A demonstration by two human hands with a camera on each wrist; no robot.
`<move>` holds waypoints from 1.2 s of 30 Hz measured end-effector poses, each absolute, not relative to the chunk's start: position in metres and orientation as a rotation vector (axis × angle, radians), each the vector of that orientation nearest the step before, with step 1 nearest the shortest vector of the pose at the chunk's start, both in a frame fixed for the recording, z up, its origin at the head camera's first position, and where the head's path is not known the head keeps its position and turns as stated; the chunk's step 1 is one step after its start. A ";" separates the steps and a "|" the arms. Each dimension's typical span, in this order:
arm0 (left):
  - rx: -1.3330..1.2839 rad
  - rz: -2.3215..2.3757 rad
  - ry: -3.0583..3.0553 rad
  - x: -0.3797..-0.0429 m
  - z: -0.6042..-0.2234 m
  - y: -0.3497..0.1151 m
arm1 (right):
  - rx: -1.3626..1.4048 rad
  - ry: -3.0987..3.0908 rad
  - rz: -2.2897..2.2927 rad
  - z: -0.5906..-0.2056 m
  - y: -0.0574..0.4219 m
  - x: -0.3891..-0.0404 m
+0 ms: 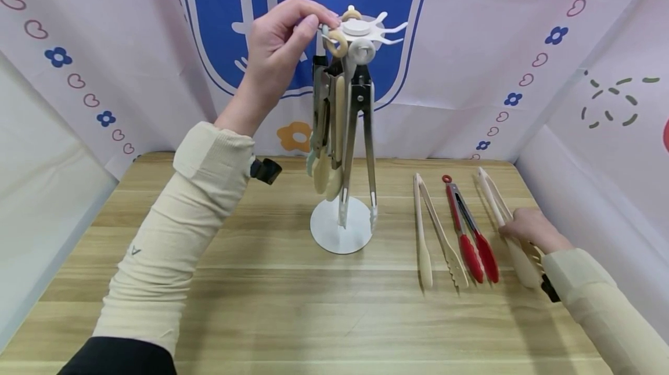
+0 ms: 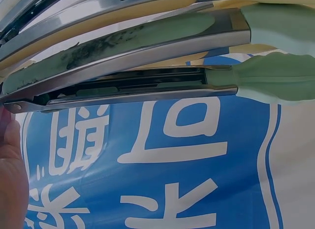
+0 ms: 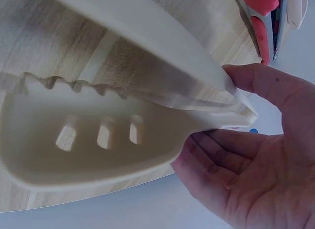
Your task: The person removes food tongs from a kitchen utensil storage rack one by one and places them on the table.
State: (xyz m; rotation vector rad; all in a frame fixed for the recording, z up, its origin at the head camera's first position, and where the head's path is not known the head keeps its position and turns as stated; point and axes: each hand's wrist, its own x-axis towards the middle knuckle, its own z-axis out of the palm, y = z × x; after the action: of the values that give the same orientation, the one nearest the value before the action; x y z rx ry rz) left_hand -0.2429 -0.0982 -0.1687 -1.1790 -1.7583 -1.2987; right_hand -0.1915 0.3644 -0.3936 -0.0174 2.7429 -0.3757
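Observation:
My left hand [image 1: 277,44] is at the top of a white hanging rack [image 1: 358,28], thumb and fingers pinching the ring end of green-tipped tongs [image 2: 275,79] at a hook. Those tongs hang with metal arms pointing down, partly hidden by cream-tipped tongs [image 1: 334,186] in front. Beside them hang metal tongs [image 1: 369,137] with pale tips, arms spread. At the table's right side, my right hand [image 1: 533,230] grips cream tongs [image 1: 492,192]. One end is a slotted, toothed head [image 3: 98,155]; thumb and fingers are on opposite arms in the right wrist view.
Red-tipped tongs [image 1: 473,247] lie left of my right hand, with thin beige tongs [image 1: 422,235] further left. The rack's round white base [image 1: 341,238] stands on the wooden table [image 1: 261,305]. A printed curtain [image 1: 444,85] hangs close behind.

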 end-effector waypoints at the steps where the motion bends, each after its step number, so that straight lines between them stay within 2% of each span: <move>1: -1.180 -1.299 -1.758 -0.243 -0.169 -0.098 | -0.006 2.732 -0.374 -0.394 0.364 -0.192; 36: -1.179 -1.289 -1.761 -0.243 -0.169 -0.098 | 0.028 2.599 -0.346 -0.389 0.361 -0.199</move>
State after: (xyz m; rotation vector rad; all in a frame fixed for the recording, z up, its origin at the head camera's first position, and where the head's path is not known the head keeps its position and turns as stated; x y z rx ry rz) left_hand -0.2432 -0.0982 -0.1688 -1.1794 -1.7606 -1.2889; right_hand -0.1990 0.3613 -0.3892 0.0280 2.5988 -0.3458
